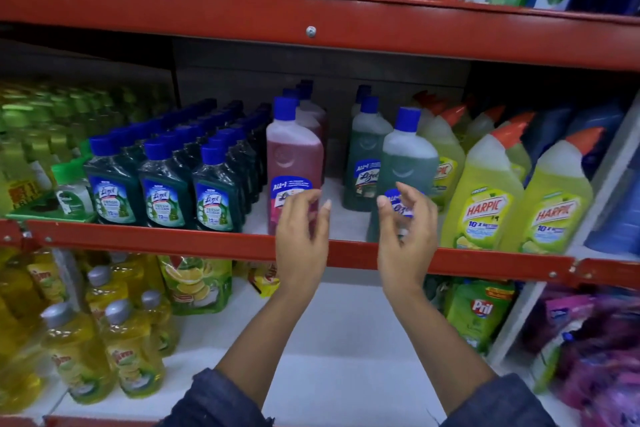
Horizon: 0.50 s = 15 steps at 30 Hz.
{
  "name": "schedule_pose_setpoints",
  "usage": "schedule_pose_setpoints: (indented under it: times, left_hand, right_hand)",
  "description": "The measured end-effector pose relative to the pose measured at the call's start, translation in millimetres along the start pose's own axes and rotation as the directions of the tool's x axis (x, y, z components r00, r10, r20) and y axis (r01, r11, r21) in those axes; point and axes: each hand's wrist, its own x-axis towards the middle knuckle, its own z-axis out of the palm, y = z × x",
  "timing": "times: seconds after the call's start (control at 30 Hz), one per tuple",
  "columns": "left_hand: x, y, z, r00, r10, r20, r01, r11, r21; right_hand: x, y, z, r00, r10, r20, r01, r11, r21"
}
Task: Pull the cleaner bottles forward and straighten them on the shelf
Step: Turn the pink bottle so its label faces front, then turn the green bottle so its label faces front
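A pink cleaner bottle with a blue cap stands at the front edge of the middle red shelf. More pink bottles line up behind it. To its right stands a green cleaner bottle, also at the front, with another green bottle further back. My left hand hovers in front of the pink bottle's label, fingers apart and curled. My right hand is held the same way in front of the green bottle. Neither hand clearly grips a bottle.
Small dark green Lizol bottles fill the shelf to the left. Yellow-green Harpic bottles stand to the right. A bare white gap lies between the pink and green rows. Dettol products sit on the shelf above, yellow dish liquid bottles below.
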Motion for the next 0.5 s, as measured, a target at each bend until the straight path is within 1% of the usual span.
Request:
schedule_pose_setpoints:
  times: [0.03,0.1,0.17,0.23,0.3,0.37,0.5]
  left_hand:
    - [-2,7,11,0.999,0.001,0.044,-0.001,1.0,-0.021]
    - [-3,18,33,0.988,-0.037,0.151,0.05,0.995,-0.085]
    - [-2,20,52,0.962,-0.081,0.259,0.116,0.986,-0.122]
    - [-2,17,65,0.935,-0.127,0.33,0.176,0.977,-0.124]
    - [-3,16,71,0.918,-0.188,0.35,0.236,0.966,-0.1]
    - [-4,15,73,0.915,-0.217,0.34,0.251,0.966,-0.059]
    - [-3,18,73,0.926,-0.242,0.289,0.265,0.963,-0.041]
  right_hand:
    - [6,5,-8,1.0,0.003,-0.027,-0.004,1.0,-0.023]
    - [18,15,-23,0.998,0.043,-0.035,-0.045,0.997,-0.061]
    - [27,25,-33,0.994,0.103,0.035,-0.101,0.993,-0.067]
    - [33,32,-38,0.972,0.185,0.144,-0.184,0.983,-0.02]
    - [37,35,-40,0.945,0.256,0.204,-0.257,0.966,-0.02]
    - [39,38,-40,0.928,0.304,0.217,-0.306,0.952,-0.023]
    - [42,40,-38,0.917,0.331,0.222,-0.336,0.942,-0.016]
